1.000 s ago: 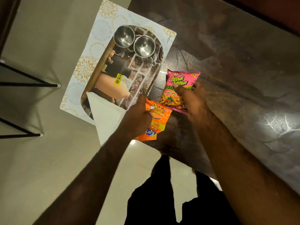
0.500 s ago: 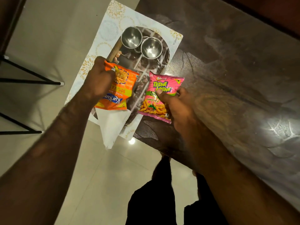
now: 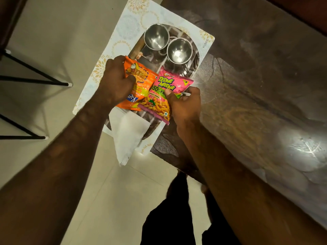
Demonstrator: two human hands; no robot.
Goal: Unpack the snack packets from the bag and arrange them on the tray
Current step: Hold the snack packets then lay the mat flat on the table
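Note:
An orange snack packet (image 3: 141,80) lies over the shiny oval tray (image 3: 195,57), and my left hand (image 3: 115,82) grips it from the left side. Beside it on the right is a pink Tedhe Medhe packet (image 3: 163,94), slightly overlapping the orange one. My right hand (image 3: 184,105) holds the pink packet, thumb on its front. Both packets sit over the tray's middle. No bag is in view.
Two steel cups (image 3: 156,37) (image 3: 179,51) stand at the tray's far end. A folded white napkin (image 3: 129,135) hangs over the tray's near end. The tray rests on a patterned placemat (image 3: 123,29) at the corner of a dark table (image 3: 256,85).
Both hands carried the packets leftward from the bare table onto the tray. The pink packet now lies beside the orange one over the tray's middle.

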